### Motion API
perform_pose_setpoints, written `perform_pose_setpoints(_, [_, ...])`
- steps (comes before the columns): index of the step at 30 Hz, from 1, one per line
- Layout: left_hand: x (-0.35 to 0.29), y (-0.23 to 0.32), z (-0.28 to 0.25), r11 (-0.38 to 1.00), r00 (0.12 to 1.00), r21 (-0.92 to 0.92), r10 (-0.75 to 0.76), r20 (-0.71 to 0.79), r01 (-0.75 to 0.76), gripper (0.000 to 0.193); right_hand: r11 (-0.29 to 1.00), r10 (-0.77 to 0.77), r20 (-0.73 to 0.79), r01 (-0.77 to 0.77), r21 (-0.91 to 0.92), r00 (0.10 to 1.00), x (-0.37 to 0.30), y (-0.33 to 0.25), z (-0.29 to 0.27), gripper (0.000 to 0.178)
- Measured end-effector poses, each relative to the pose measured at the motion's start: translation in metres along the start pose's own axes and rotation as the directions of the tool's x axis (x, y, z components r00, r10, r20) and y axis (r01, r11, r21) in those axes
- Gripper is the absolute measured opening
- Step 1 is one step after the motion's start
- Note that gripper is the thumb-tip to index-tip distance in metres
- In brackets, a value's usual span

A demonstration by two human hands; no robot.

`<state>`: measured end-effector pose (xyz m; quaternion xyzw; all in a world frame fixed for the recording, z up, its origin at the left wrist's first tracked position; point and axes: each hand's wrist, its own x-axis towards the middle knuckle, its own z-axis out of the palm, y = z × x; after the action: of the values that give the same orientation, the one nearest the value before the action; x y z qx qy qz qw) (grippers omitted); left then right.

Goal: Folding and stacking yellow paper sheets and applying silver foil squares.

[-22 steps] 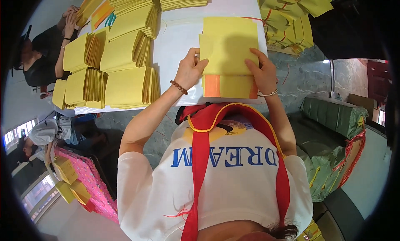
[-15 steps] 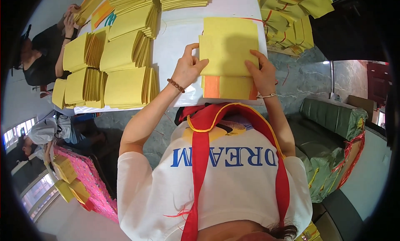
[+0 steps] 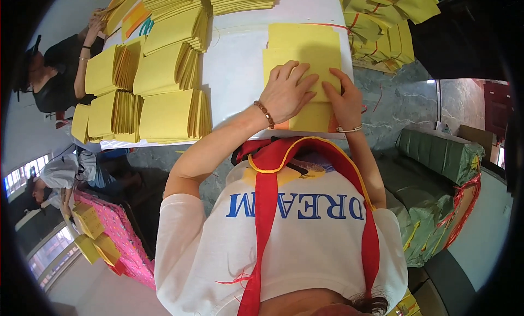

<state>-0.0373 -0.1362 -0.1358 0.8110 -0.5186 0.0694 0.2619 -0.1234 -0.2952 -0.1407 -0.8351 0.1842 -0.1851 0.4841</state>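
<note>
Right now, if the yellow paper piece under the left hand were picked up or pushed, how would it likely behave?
Likely light and bendy: the yellow paper piece looks thin, lying flat under the left hand. It might hold a crease, as the folded pieces at left do. Pushed, it would probably slide, not roll: it lies flat over orange-banded paper.

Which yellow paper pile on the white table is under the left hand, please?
The pile at the near right of the table, with orange strips at its near edge; the other piles are farther left, away from that hand.
</note>
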Motion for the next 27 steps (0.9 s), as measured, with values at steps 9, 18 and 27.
perform_pose_setpoints(9, [-0.001, -0.003, 0.002, 0.996, 0.996, -0.024, 0.090, -0.022, -0.091, 0.052, 0.719, -0.214, 0.280, 0.345, -0.603, 0.936, -0.029, 0.003, 0.003, 0.055])
perform_pose_setpoints(18, [0.001, 0.019, 0.001, 0.891, 0.985, 0.421, 0.137, 0.101, -0.167, 0.047, 0.888, -0.067, 0.341, 0.212, -0.408, 0.938, -0.023, 0.007, -0.008, 0.050])
perform_pose_setpoints(27, [0.002, -0.004, -0.038, 0.990, 0.978, 0.096, 0.116, -0.176, -0.100, 0.034, 0.926, 0.046, -0.007, -0.041, 0.376, 0.999, -0.002, -0.011, -0.019, 0.057])
